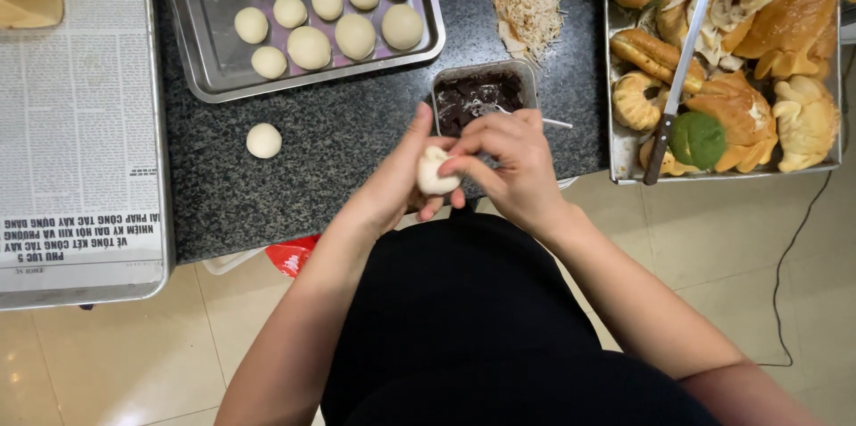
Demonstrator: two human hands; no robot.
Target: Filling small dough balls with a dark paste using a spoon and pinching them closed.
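My left hand (401,178) cups a small piece of pale dough (435,171) above the near edge of the dark speckled table (339,136); my right hand (508,163) closes over it from the right, fingertips pinching its top. Just beyond my hands sits a clear tub of dark filling (480,94) with what looks like a spoon (526,114) in it, mostly hidden. One dough ball (264,141) lies alone on the table to the left. Further back, a steel tray (214,52) holds rows of dough balls and a couple of uncut lumps. A heap of pale shreds (528,0) lies near the tub. Right, a second tray (624,154) carries baked buns, a green one, and a knife (682,69) laid across them. Far left, a tray lined with newspaper (80,123).
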